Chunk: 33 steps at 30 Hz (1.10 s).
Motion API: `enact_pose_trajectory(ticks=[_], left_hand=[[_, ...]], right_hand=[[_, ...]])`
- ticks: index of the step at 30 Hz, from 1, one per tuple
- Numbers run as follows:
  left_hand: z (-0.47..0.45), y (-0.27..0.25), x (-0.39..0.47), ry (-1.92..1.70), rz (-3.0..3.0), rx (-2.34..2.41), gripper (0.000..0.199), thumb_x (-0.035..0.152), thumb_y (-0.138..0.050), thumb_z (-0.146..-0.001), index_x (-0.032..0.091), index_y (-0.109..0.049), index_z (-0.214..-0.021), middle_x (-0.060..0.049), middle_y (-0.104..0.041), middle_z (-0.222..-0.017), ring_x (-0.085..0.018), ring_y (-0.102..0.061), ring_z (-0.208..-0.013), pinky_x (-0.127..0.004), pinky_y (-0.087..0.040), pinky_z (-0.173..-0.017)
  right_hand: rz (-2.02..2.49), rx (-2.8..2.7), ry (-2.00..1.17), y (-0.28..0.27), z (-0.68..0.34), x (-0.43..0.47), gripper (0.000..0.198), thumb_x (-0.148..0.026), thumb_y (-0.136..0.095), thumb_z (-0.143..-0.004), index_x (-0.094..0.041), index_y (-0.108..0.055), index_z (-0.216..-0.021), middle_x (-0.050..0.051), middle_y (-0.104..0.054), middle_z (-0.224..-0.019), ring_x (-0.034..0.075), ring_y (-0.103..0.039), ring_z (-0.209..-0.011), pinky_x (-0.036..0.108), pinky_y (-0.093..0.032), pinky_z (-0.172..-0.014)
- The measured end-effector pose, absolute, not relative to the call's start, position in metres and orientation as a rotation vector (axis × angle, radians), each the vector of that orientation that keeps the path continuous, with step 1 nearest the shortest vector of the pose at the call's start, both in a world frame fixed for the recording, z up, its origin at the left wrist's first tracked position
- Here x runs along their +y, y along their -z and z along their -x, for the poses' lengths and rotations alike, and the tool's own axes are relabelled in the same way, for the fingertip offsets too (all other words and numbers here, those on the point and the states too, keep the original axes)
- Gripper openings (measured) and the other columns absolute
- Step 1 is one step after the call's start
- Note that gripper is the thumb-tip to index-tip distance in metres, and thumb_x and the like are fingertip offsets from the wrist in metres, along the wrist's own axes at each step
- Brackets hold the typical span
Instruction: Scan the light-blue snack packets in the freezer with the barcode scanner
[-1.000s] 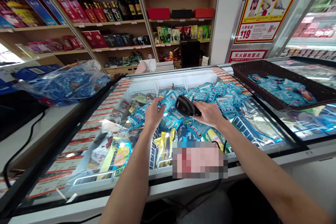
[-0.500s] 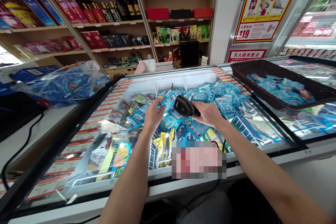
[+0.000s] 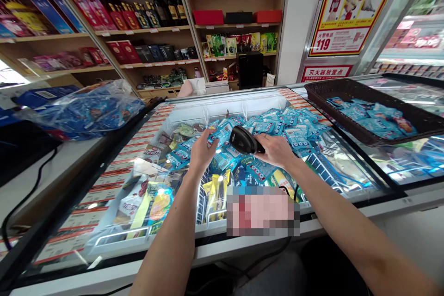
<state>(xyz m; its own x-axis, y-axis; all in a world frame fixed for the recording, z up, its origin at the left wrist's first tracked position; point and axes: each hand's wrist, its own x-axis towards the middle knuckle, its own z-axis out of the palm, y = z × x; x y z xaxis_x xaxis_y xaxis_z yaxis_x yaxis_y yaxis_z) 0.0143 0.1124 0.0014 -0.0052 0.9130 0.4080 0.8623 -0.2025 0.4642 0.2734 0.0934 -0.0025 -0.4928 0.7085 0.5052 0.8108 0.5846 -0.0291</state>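
Note:
My right hand (image 3: 275, 150) is wrapped around the handle of a black barcode scanner (image 3: 244, 140), whose head points left, toward my left hand. The fingers and thumb of my left hand (image 3: 202, 151) close on the edge of a blue packet (image 3: 225, 130) with a white printed patch. Both hands are over a heap of similar blue packets (image 3: 296, 135) spread across the glass top of a chest freezer. Part of the held packet is hidden by the fingers and the scanner head.
A brown basket (image 3: 360, 130) with more blue packets stands at right. At left lies a clear plastic bag (image 3: 93, 108) of blue packages. Yellow wrappers (image 3: 217, 192) show inside the freezer near its front edge (image 3: 211, 240). Shelves (image 3: 138, 30) of boxes and bottles stand behind.

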Motion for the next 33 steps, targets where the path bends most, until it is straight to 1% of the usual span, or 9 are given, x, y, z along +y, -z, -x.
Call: enact_pose_trajectory(ticks=[4,8,12,16,21,24,27,30,33], left_hand=[[0.005,-0.002,0.116,-1.1,-1.976,2.181,0.038,0.037,-0.045,-0.079,0.025,-0.051,-0.115,-0.003,-0.064,-0.094,-0.017,-0.056,-0.072,-0.029,-0.042,-0.07],[0.026,-0.002,0.114,-0.907,-1.701,2.56,0.04,0.036,-0.047,-0.076,0.02,-0.053,-0.113,-0.011,-0.063,-0.095,-0.028,-0.058,-0.087,-0.043,-0.041,-0.079],[0.022,0.001,0.105,-0.88,-1.812,2.724,0.044,0.034,-0.043,-0.079,0.016,-0.05,-0.119,-0.02,-0.055,-0.115,-0.036,-0.049,-0.106,-0.051,-0.035,-0.086],[0.004,0.006,0.102,-0.803,-2.162,2.553,0.045,0.044,-0.041,-0.082,0.024,-0.051,-0.121,-0.013,-0.044,-0.133,-0.035,-0.039,-0.119,-0.05,-0.029,-0.095],[0.003,0.015,0.106,-0.59,-2.306,2.389,0.037,0.037,-0.041,-0.083,0.031,-0.055,-0.117,-0.007,-0.05,-0.128,-0.031,-0.039,-0.119,-0.048,-0.028,-0.097],[0.013,0.019,0.108,-0.587,-2.286,2.447,0.039,0.026,-0.037,-0.084,0.03,-0.056,-0.117,-0.008,-0.052,-0.126,-0.029,-0.041,-0.118,-0.048,-0.027,-0.098],[0.015,0.02,0.109,-0.622,-2.277,2.501,0.038,0.022,-0.036,-0.083,0.027,-0.059,-0.113,-0.01,-0.052,-0.126,-0.029,-0.04,-0.12,-0.051,-0.018,-0.104],[0.004,0.018,0.109,-0.703,-2.343,2.467,0.036,0.029,-0.034,-0.087,0.024,-0.06,-0.111,-0.009,-0.051,-0.128,-0.027,-0.041,-0.121,-0.05,-0.013,-0.108],[-0.014,0.017,0.111,-0.804,-2.423,2.308,0.042,0.042,-0.029,-0.089,0.023,-0.058,-0.113,-0.009,-0.057,-0.12,-0.026,-0.047,-0.114,-0.045,-0.021,-0.105]], right_hand=[[1.236,-2.305,0.314,0.003,-0.275,0.095,0.034,-0.041,-0.054,-0.078,-0.018,-0.056,-0.102,0.005,-0.065,-0.09,0.017,-0.059,-0.074,0.027,-0.031,-0.056],[1.265,-2.298,0.323,0.003,-0.276,0.096,0.033,-0.042,-0.052,-0.079,-0.018,-0.056,-0.102,0.005,-0.066,-0.09,0.017,-0.059,-0.074,0.027,-0.03,-0.056],[1.292,-2.308,0.331,0.003,-0.275,0.096,0.035,-0.043,-0.051,-0.08,-0.018,-0.056,-0.106,0.006,-0.066,-0.093,0.017,-0.059,-0.075,0.027,-0.03,-0.056],[1.315,-2.308,0.341,0.004,-0.275,0.096,0.035,-0.043,-0.051,-0.081,-0.019,-0.056,-0.107,0.005,-0.066,-0.094,0.017,-0.059,-0.075,0.027,-0.03,-0.056],[1.322,-2.307,0.341,0.005,-0.276,0.097,0.036,-0.043,-0.051,-0.081,-0.019,-0.057,-0.106,0.005,-0.066,-0.094,0.017,-0.059,-0.073,0.027,-0.03,-0.056],[1.32,-2.304,0.342,0.005,-0.276,0.097,0.035,-0.043,-0.051,-0.08,-0.019,-0.057,-0.106,0.005,-0.066,-0.093,0.017,-0.059,-0.073,0.027,-0.029,-0.055],[1.316,-2.303,0.344,0.005,-0.276,0.097,0.035,-0.044,-0.05,-0.081,-0.02,-0.057,-0.105,0.005,-0.066,-0.093,0.017,-0.059,-0.072,0.027,-0.029,-0.055],[1.322,-2.305,0.353,0.005,-0.276,0.097,0.035,-0.044,-0.05,-0.08,-0.02,-0.057,-0.105,0.005,-0.066,-0.094,0.017,-0.059,-0.072,0.027,-0.029,-0.055],[1.326,-2.304,0.362,0.005,-0.276,0.097,0.035,-0.043,-0.05,-0.08,-0.02,-0.057,-0.105,0.005,-0.066,-0.093,0.017,-0.06,-0.072,0.028,-0.029,-0.055]])
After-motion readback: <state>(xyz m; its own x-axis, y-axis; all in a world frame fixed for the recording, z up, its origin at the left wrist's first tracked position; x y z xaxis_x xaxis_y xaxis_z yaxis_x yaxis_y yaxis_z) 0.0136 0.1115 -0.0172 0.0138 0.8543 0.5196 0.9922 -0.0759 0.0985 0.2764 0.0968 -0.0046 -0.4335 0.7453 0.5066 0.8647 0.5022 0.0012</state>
